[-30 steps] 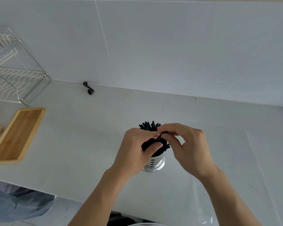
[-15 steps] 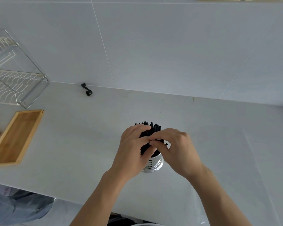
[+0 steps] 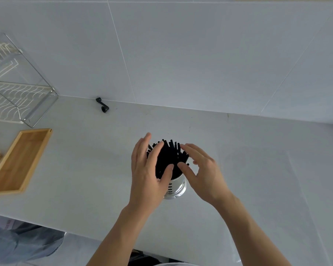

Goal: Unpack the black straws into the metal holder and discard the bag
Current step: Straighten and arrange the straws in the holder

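A bundle of black straws [image 3: 168,157] stands fanned out in a shiny perforated metal holder [image 3: 176,187] on the white counter. My left hand [image 3: 148,169] is spread along the left side of the bundle, fingers straight and touching the straws. On the right side, my right hand [image 3: 202,171] hovers with fingers spread, its thumb near the straws. Neither hand holds anything. No bag shows in the view.
A wooden tray [image 3: 19,160] lies at the left, with a wire dish rack [image 3: 17,89] behind it. A small black crank-shaped part [image 3: 102,105] lies by the tiled wall. The counter's front edge runs along the bottom left; a person's clothing [image 3: 17,242] shows below it.
Both hands were pinched together on the straw tops; now they have opened and spread apart to either side of the bundle, and the straws fan out more.
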